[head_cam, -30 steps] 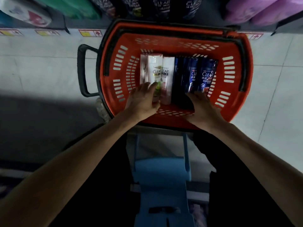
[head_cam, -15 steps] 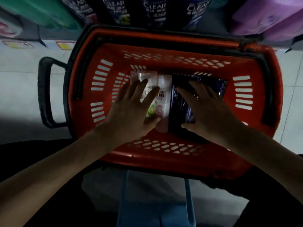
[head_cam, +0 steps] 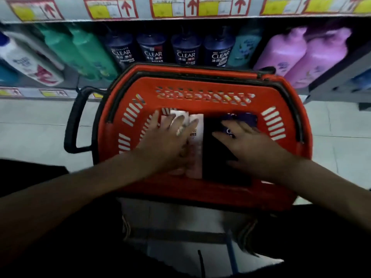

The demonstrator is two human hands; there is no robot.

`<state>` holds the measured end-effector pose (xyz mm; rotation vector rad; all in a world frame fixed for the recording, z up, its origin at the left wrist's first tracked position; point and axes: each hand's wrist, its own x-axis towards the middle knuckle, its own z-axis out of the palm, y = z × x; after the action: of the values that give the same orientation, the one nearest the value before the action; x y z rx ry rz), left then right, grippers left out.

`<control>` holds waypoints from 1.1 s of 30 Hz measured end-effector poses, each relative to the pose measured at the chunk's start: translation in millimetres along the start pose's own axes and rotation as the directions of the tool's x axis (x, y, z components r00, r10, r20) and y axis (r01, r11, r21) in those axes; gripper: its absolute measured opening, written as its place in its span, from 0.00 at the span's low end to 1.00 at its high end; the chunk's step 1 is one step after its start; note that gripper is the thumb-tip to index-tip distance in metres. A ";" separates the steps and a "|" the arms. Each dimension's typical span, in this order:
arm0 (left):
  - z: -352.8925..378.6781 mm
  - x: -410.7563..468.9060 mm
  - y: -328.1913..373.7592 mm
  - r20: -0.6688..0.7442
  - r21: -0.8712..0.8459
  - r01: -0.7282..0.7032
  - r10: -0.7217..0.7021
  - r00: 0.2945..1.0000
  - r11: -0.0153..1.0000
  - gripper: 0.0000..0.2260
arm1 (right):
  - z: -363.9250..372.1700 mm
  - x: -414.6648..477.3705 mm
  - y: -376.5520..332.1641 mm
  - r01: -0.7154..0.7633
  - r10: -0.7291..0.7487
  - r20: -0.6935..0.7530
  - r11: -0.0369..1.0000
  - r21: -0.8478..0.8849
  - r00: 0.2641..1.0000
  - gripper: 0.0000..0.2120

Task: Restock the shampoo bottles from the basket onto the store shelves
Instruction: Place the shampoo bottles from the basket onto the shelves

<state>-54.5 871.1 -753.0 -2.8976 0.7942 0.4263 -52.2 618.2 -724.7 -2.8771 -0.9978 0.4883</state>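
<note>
An orange basket [head_cam: 202, 83] stands on the floor in front of the bottom shelf. Inside it lie white shampoo bottles [head_cam: 196, 137] on the left and dark blue shampoo bottles [head_cam: 244, 118] on the right. My left hand [head_cam: 166, 143] lies flat over the white bottles with its fingers spread. My right hand [head_cam: 251, 147] rests on the dark blue bottles, fingers spread too. Neither hand has its fingers wrapped around a bottle. Most of the dark bottles sit in shadow under my right hand.
The bottom shelf behind the basket holds dark blue CLEAR bottles [head_cam: 185, 50], green bottles [head_cam: 84, 51], purple bottles [head_cam: 297, 55] and a white bottle [head_cam: 26, 61]. Price tags [head_cam: 172, 6] line the shelf edge above. The basket's black handle [head_cam: 75, 121] sticks out left. Pale floor tiles lie on either side.
My head has lifted, so the shelf bottles and price tags have come into view. Both hands have slid further forward over the bottles in the basket.
</note>
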 end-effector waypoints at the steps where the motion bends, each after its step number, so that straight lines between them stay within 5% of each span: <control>1: -3.3 4.0 -2.4 -0.009 0.003 0.007 -0.007 1.000 1.000 0.45 | -6.8 -0.7 -5.5 0.002 -0.002 -0.002 1.000 0.013 1.000 0.40; 10: -43.3 -6.7 -11.5 -0.214 -0.113 0.071 -0.094 0.972 0.991 0.42 | -37.9 -10.2 -17.4 -0.255 0.253 0.085 0.967 0.018 0.964 0.35; 16: -29.8 -25.3 -16.0 -0.104 -0.189 0.079 -0.100 0.990 0.979 0.42 | -57.4 -25.4 -33.4 -0.333 0.322 0.134 0.941 0.067 0.937 0.36; 29: -44.7 -56.0 -4.4 -0.127 -0.272 0.110 -0.149 0.981 0.956 0.42 | -64.3 -38.2 -49.8 -0.295 0.284 0.109 0.951 0.096 0.953 0.43; 33: -31.1 -46.6 -12.1 -0.106 -0.285 0.165 -0.202 0.974 0.944 0.42 | -45.5 -29.0 -46.4 -0.298 0.301 0.067 0.953 -0.051 0.951 0.42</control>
<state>-79.3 898.5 -709.2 -3.2520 0.5064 0.3501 -87.0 639.3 -666.3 -3.0825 -0.5827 0.6023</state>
